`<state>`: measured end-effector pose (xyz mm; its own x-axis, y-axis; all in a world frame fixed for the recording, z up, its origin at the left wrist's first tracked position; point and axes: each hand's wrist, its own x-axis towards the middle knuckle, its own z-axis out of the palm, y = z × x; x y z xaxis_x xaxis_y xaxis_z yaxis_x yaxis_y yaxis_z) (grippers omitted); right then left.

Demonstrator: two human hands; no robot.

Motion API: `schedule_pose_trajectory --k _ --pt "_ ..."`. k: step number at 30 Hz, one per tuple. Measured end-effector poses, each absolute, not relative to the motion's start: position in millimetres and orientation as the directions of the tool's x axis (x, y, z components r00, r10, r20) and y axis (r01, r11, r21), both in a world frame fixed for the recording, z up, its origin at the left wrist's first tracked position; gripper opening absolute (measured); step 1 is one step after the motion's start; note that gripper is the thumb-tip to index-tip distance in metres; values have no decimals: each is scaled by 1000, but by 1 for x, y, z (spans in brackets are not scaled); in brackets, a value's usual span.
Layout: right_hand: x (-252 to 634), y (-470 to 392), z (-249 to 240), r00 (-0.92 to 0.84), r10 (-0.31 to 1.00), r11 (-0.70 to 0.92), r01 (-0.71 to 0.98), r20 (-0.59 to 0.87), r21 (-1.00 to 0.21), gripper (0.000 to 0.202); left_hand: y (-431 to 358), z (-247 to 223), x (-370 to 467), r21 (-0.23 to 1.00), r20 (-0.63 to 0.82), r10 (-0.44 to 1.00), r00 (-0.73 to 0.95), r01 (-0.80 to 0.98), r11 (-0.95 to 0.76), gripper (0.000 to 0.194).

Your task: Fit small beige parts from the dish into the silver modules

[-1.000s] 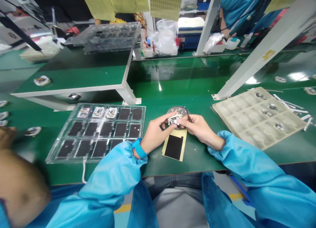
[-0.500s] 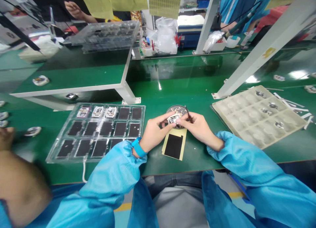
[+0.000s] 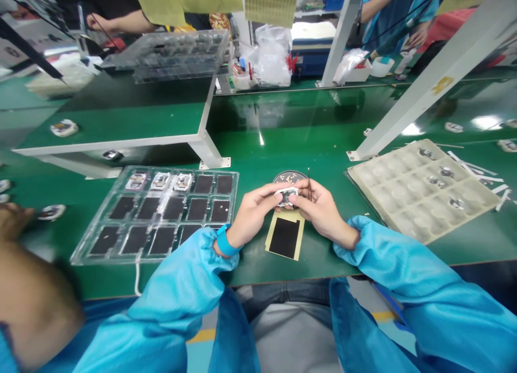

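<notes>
My left hand (image 3: 252, 214) and my right hand (image 3: 325, 214) hold a small white-framed electronic housing (image 3: 287, 194) between them. Both thumbs press on its near face, and the fingers support it from behind. Dark thin tweezers (image 3: 309, 180) stick up from the fingers of my right hand. Behind the housing is a round perforated dish (image 3: 289, 175) bearing tiny pale pieces, partly covered by my hands. A yellow backing sheet with a black rectangle (image 3: 284, 238) lies on the bench just below my hands.
At left, a clear compartment tray (image 3: 235, 201) contains dark inserts and three white housings. A beige tray (image 3: 407, 192) with several metal parts sits at right, beside white strips (image 3: 480, 171). A raised shelf (image 3: 161, 114) and slanted post (image 3: 420, 71) border the bench. A co-worker's hand (image 3: 16, 219) shows at far left.
The housing has turned in my grip, and both thumbs now lie on its near face. The tweezers have swung more upright. Co-workers' arms across the bench have shifted.
</notes>
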<state>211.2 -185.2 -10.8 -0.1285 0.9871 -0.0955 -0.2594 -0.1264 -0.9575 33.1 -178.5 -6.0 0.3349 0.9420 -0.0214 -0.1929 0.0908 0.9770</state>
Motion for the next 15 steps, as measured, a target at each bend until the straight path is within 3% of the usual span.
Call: schedule_pose_trajectory --k 15 --pt "210 -185 -10 -165 972 -212 -294 -169 -932 40 -181 3 39 991 39 971 234 -137 -6 27"
